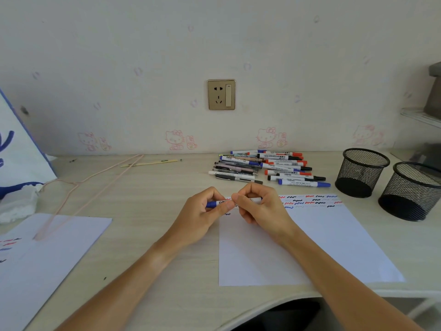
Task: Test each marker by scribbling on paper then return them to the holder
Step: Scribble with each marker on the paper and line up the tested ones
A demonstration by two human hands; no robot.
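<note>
Both hands pinch the blue whiteboard marker point(235, 201) over the paper point(334, 235), left hand point(205, 211) at nine o'clock on its cap, right hand point(260, 204) at three; pull the cap straight off.

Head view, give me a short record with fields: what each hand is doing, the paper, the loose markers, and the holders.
left hand: grips the blue-capped end of the marker
right hand: grips the marker's white barrel
marker: held level, above the top of the paper
paper: rows of red, black and blue squiggles along its far edge
pile: markers and pens lying on the desk, beyond the hands
holders: two black mesh cups at right, both look empty
</note>
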